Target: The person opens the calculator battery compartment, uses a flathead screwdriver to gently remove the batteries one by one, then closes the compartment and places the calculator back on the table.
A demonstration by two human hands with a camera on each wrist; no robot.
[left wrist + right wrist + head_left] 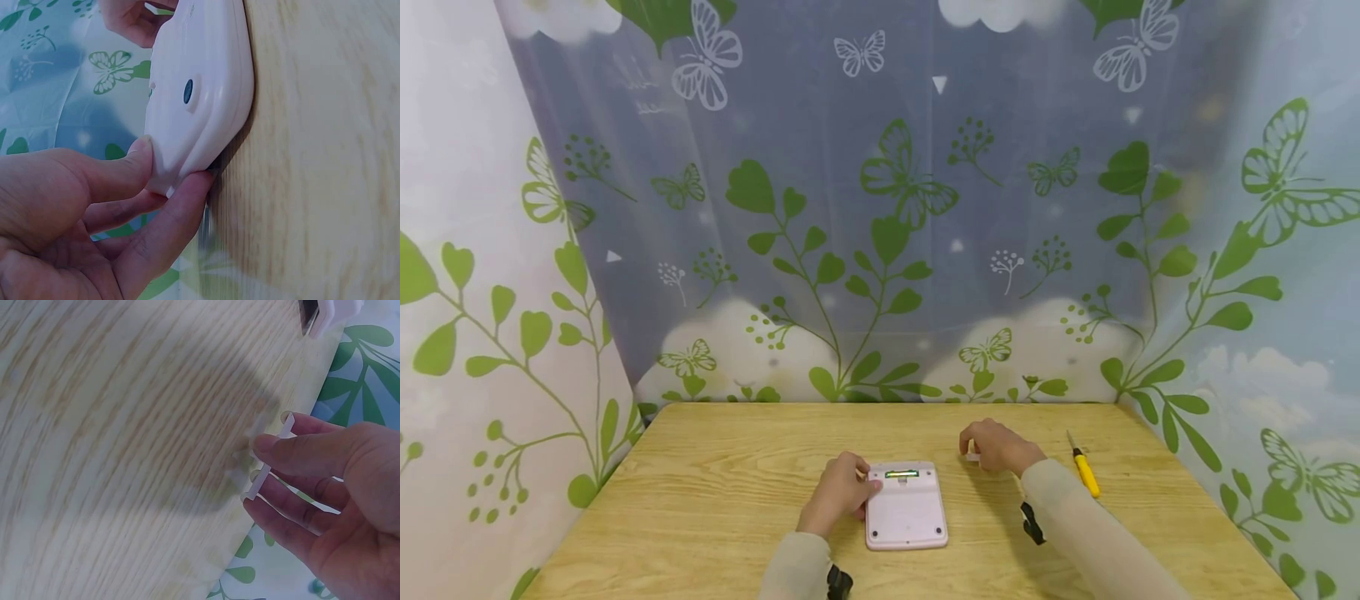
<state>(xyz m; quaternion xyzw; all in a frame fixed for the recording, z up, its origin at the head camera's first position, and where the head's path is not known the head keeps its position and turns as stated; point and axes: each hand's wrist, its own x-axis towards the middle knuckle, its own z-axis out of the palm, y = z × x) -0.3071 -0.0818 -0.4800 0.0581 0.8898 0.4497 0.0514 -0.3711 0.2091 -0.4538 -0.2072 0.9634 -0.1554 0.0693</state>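
A pale pink calculator (907, 512) lies face down on the wooden table, its back and small dark rubber feet upward. Near its far edge the battery slot is uncovered, and a green-gold battery (902, 474) shows inside. My left hand (841, 492) grips the calculator's left side, thumb on the back and fingers at the edge below, as the left wrist view shows. To the right of the calculator, my right hand (996, 446) pinches a slim pale battery cover (270, 459) between thumb and fingers, held just over the tabletop.
On the right side of the table lies a screwdriver (1084, 472) with a yellow and black handle, its tip pointing away from me. A curtain (880, 250) printed with leaves and butterflies hangs behind the table's far edge and along both sides.
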